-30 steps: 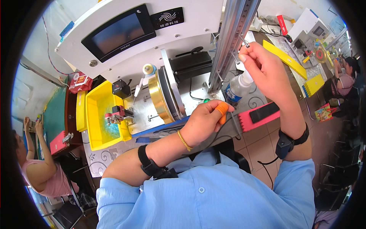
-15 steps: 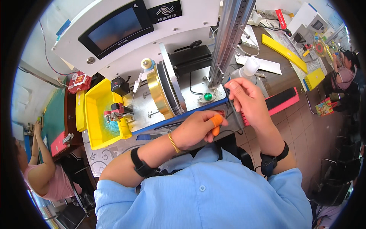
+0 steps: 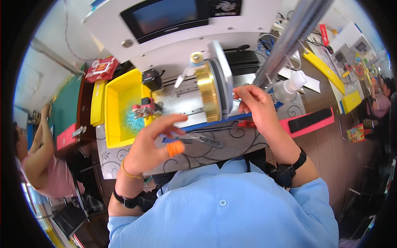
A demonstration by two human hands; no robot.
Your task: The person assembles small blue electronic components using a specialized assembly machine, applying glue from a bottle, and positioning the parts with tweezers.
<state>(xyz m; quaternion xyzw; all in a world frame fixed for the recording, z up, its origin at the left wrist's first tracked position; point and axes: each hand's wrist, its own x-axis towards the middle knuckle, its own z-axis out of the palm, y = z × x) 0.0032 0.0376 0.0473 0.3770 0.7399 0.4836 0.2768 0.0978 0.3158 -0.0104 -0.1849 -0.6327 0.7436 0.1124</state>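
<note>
My left hand [image 3: 154, 144] is slightly smeared by motion, with its fingers spread over the near edge of the machine. An orange finger cot [image 3: 175, 148] covers one of its digits. My right hand [image 3: 257, 106] is held with thumb and fingertips pinched together, close to the right side of the wheel. Whatever lies in that pinch is too small to make out. Between my hands stands a brass-coloured drum [image 3: 208, 94] with a dark disc [image 3: 222, 89] against it. A small red-and-black clamp [image 3: 144, 109] sits at the machine's left end.
A yellow bin [image 3: 113, 134] with turquoise strands stands left of the machine. A cutter knife [image 3: 206, 140] lies in front. To the right are a clear bottle [image 3: 285, 89], a pink holder with a black pad [image 3: 310, 121] and a metal post [image 3: 289, 43]. Co-workers sit at both sides.
My left hand has moved left, away from the right hand, and its fingers have spread. The right hand has come nearer the wheel. The view has shifted, so the machine appears further right.
</note>
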